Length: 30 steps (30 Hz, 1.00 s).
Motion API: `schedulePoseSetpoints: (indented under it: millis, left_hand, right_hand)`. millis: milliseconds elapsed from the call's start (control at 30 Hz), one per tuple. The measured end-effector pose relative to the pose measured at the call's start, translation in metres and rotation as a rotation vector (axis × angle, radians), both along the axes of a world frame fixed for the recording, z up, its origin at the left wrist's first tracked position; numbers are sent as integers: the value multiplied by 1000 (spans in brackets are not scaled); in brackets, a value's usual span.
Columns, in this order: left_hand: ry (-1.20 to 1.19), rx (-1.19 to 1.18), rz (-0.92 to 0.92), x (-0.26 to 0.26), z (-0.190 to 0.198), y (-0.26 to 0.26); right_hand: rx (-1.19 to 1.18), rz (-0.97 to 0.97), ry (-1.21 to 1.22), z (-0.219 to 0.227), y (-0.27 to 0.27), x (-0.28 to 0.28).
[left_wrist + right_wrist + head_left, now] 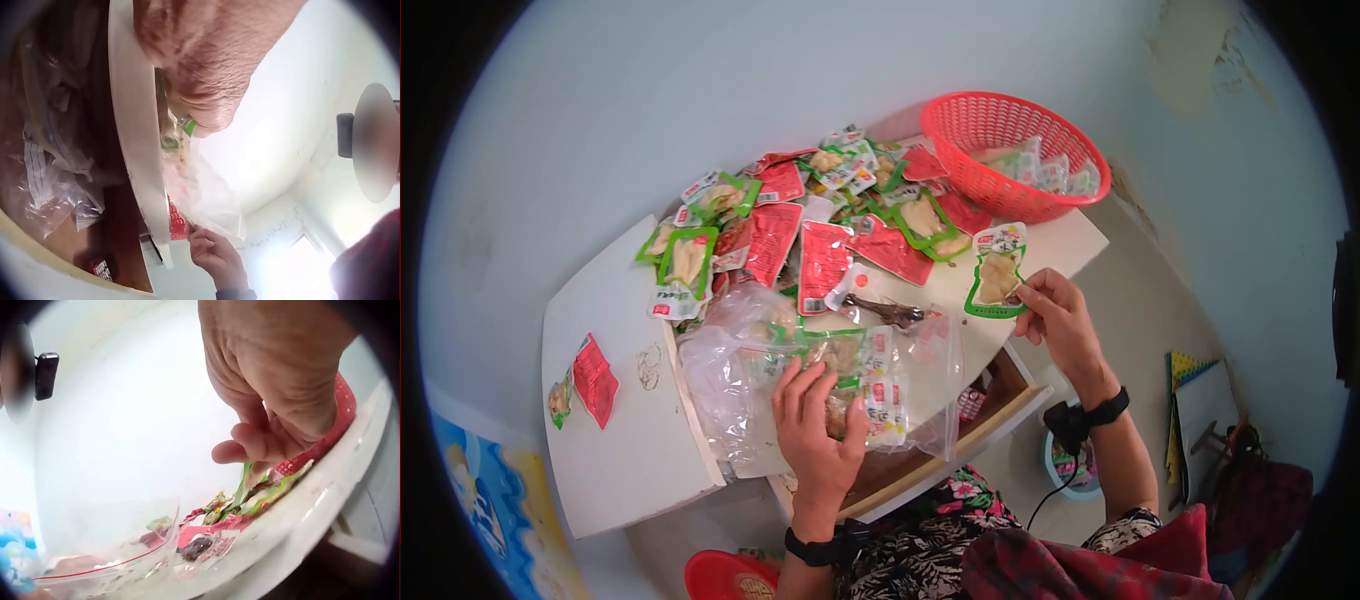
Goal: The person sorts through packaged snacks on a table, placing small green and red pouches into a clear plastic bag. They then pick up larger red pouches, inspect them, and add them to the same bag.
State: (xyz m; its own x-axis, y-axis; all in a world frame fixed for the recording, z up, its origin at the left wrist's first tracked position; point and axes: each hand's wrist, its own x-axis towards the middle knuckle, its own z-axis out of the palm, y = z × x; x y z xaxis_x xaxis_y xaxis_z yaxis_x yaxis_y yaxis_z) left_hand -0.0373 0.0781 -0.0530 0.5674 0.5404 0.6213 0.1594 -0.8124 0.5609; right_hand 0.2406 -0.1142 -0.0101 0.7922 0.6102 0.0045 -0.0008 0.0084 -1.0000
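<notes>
In the head view the left hand point(818, 430) rests, fingers spread, on a clear zip bag point(940, 350) that holds green-and-white packets point(885, 385). The right hand point(1060, 325) pinches a green-edged packet point(998, 280) by its lower right side, over the table's right part. A packet with a dark brown piece point(885, 308) lies just beyond the clear bag. In the left wrist view the left hand point(206, 56) covers part of the bag. The right wrist view has the right hand point(275, 394) with thumb and fingers together above the heap.
Red and green packets point(770, 240) are heaped along the wall. A red basket point(1010, 120) with some packets stands at the back right. Two packets point(595, 380) lie on the left of the white table point(630, 450). Below the front edge a drawer point(1000, 410) stands pulled out.
</notes>
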Motion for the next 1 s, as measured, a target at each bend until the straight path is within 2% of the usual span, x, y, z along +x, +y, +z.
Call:
schedulePoseSetpoints:
  millis: [100,167,267,300,400,500,600,700,800,933,1000]
  left_hand:
    - [12,-5,4,0,0,-2]
    - [21,11,2,0,0,-2]
    - [43,28,11,-1,-2,-2]
    - [48,35,13,0,-1,-2]
    - [50,36,15,-1,-1,-3]
    - [48,47,32,-1,-1,-2]
    - [61,50,53,-3,-1,-3]
    - [78,63,54,-4,3,-5]
    - [136,126,72,-6,11,-10]
    - [158,235,182,-11,28,-25]
    - [154,267,158,-12,35,-33]
  right_hand:
    - [52,-26,194,-25,-16,-32]
    - [24,-6,292,-18,-18,-58]
    - [-248,115,58,-20,-34,-55]
    - [-299,51,-10,-20,-35,-51]
    - [-283,-258,-555,-40,-28,-16]
    - [-593,-432,-971,-25,-23,-5]
    - [-741,-267,-750,-25,-19,-11]
    - [-356,-152,-206,-43,-16,-2]
    - [-35,-147,-20,-51,-16,0]
    - [56,-177,48,-44,-26,-9]
    - [52,-155,102,-47,-34,-13]
